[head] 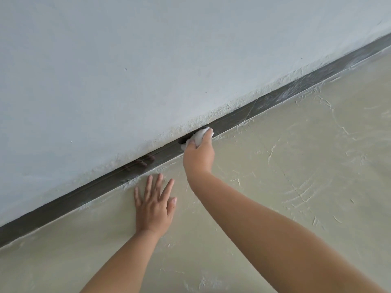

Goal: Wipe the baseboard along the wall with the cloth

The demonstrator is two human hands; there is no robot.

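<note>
Right hand point(198, 154) presses cloth point(201, 136) against baseboard point(237, 119).

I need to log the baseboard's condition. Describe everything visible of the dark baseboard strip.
The dark grey glossy baseboard strip runs diagonally where the pale blue-grey plastered wall meets the beige floor. A thin joint line crosses it right of the white cloth. Its far right stretch looks dusty and whitish; the left looks cleaner and reflects fingers. The right hand presses the cloth against it.
</note>
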